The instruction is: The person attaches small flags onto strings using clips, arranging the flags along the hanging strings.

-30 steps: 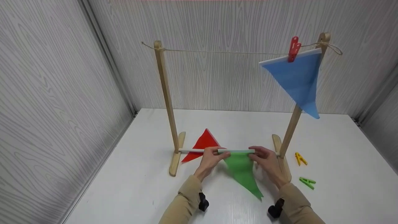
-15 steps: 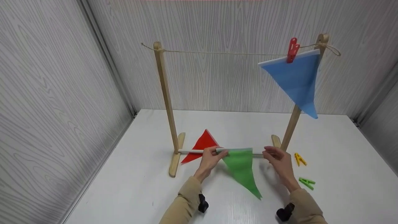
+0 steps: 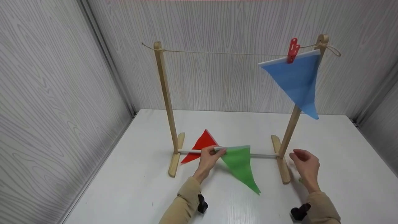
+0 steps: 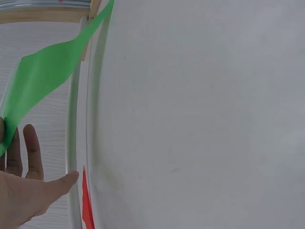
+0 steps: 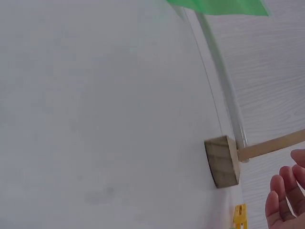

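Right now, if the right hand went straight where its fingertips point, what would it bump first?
Probably the slanted, light-brown wooden post holding the string's right end: the right hand points left, toward its lower part. Depth is unclear, though, so it might pass in front.

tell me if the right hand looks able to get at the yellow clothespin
Probably yes: the right hand appears to hold nothing, and the right wrist view shows nothing between it and the yellow clothespin.
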Demonstrator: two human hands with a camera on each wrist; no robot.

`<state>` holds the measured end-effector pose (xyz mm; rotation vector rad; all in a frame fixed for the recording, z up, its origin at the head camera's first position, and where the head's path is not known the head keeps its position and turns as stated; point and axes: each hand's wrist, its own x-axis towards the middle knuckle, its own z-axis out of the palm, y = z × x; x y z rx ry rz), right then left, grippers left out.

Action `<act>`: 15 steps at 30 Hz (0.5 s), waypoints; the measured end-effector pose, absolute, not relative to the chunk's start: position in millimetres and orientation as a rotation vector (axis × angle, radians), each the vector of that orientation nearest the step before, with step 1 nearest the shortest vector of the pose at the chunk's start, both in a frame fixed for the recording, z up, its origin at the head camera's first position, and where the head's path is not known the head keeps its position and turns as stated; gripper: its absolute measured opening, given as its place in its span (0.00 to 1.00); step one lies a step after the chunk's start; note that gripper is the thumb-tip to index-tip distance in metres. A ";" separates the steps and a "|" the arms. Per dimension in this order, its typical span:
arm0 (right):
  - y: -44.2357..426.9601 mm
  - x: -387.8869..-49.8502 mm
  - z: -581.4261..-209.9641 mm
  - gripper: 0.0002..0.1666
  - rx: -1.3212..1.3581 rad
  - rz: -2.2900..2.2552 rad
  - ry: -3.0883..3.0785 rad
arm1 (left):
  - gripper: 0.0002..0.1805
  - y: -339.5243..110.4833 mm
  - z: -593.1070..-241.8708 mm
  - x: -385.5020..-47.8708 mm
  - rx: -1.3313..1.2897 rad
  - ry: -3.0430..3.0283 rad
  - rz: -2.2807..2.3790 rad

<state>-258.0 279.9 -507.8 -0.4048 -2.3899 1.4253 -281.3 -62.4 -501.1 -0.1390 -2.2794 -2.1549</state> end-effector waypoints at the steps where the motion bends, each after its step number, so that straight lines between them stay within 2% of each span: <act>1: 282.4 -258.0 -508.3 0.21 -0.415 1.406 -2.402 | 0.13 -62.8 -501.3 -281.5 -0.145 -2.283 -2.148; 15: 303.6 -264.3 -512.1 0.27 -0.500 1.298 -2.553 | 0.13 -66.1 -501.6 -281.7 -0.131 -2.271 -2.152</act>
